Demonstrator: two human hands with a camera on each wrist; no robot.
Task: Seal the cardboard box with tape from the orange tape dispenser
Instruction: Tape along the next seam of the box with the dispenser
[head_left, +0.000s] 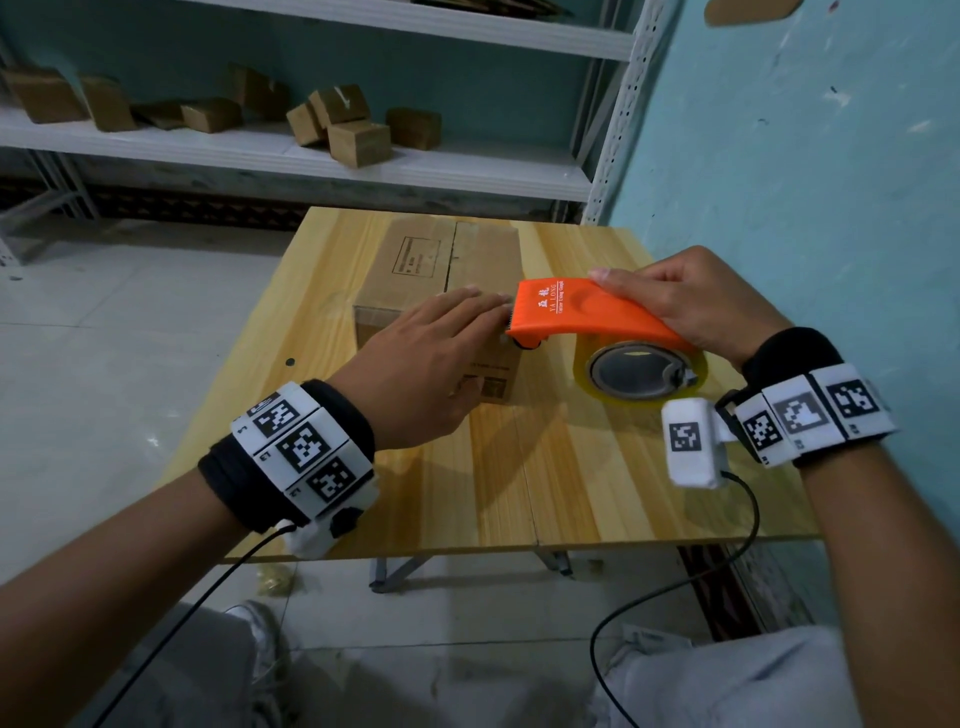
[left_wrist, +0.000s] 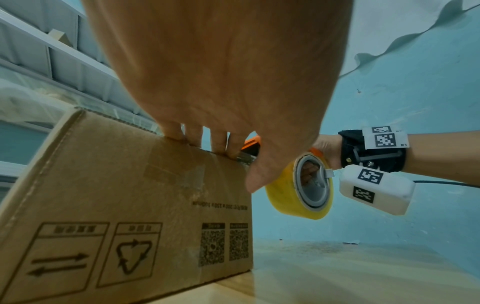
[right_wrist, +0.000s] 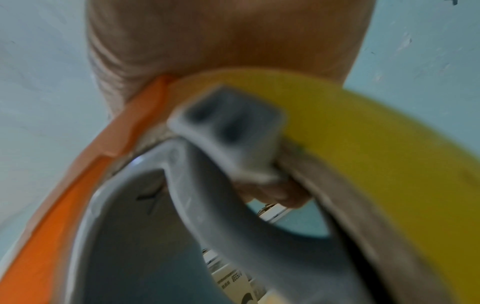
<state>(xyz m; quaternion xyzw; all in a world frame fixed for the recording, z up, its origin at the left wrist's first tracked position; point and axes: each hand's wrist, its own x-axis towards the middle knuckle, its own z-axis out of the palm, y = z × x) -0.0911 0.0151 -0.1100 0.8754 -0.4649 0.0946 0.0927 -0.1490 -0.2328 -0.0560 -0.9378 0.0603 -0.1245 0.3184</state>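
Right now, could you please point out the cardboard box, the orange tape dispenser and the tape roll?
cardboard box (left_wrist: 109, 185): left wrist view, side panel.
orange tape dispenser (head_left: 587, 306): head view, top cover.
tape roll (left_wrist: 283, 197): left wrist view, yellow outer band.

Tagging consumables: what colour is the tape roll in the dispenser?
Translucent yellow tape roll on a grey hub; the left wrist view shows it best.

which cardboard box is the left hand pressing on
The large cardboard box on the wooden table, under the left hand; the small boxes sit untouched on the shelf.

cardboard box (head_left: 441, 291) blocks table (head_left: 519, 467) centre; wall (head_left: 805, 182) hems right; near edge bare
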